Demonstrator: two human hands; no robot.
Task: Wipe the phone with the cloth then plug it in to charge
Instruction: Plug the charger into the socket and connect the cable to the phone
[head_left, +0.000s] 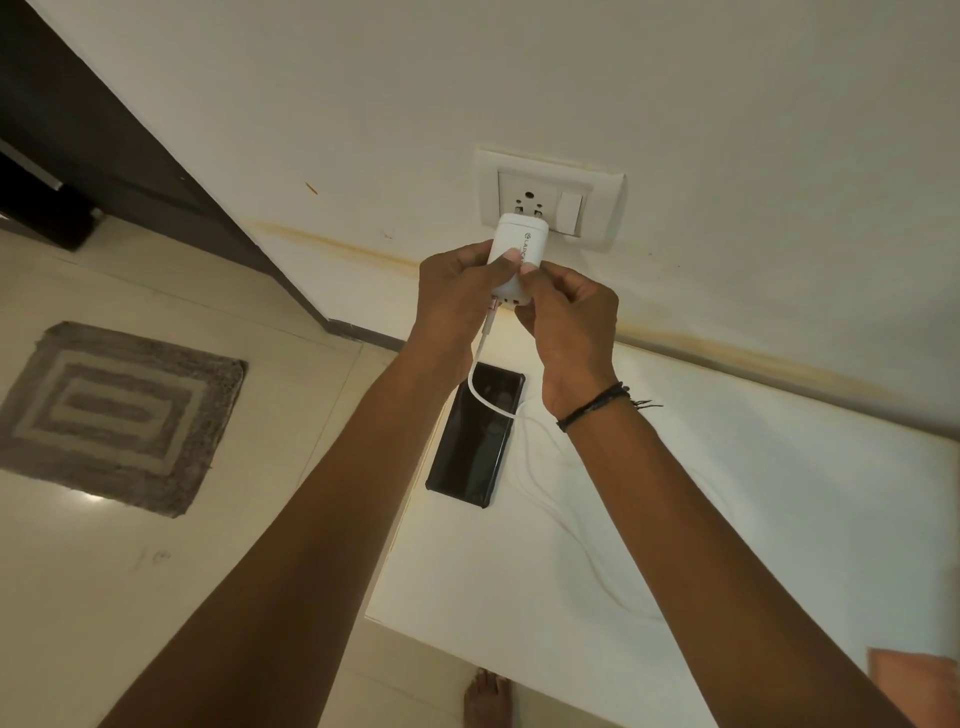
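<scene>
wall socket (535, 200): both hands (462, 291) grip charger (514, 260).

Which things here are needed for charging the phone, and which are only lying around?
Part of the job:
- white charger, held by the left hand and right hand
- wall socket
- white cable
- black phone on the white counter

Just lying about:
- grey floor mat
- orange-brown thing at the lower right corner, perhaps the cloth
</scene>
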